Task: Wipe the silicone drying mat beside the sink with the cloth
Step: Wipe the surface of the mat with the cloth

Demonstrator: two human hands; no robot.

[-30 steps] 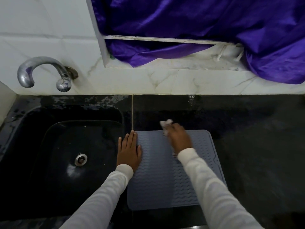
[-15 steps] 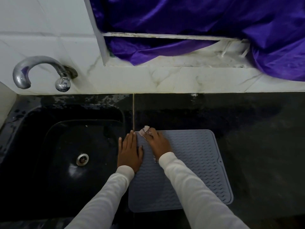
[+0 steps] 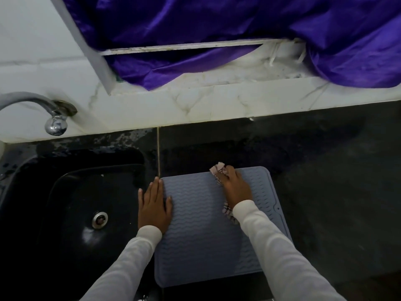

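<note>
The grey mat (image 3: 204, 235) lies on the dark counter (image 3: 336, 192), just right of the black sink (image 3: 71, 213). The left hand (image 3: 154, 207) lies flat, fingers straight, on the mat's left edge. The right hand (image 3: 235, 187) grips a checked cloth (image 3: 218, 169) at the mat's far edge. No writing can be read anywhere.

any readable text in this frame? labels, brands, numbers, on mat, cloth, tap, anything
None readable.
Silicone drying mat: only a moulded wave pattern, no lettering visible.
Cloth under the right hand: dark check lines, no print that can be made out.
Tap: bare chrome, no marking seen.
Purple fabric and white wall tiles: plain.
</note>
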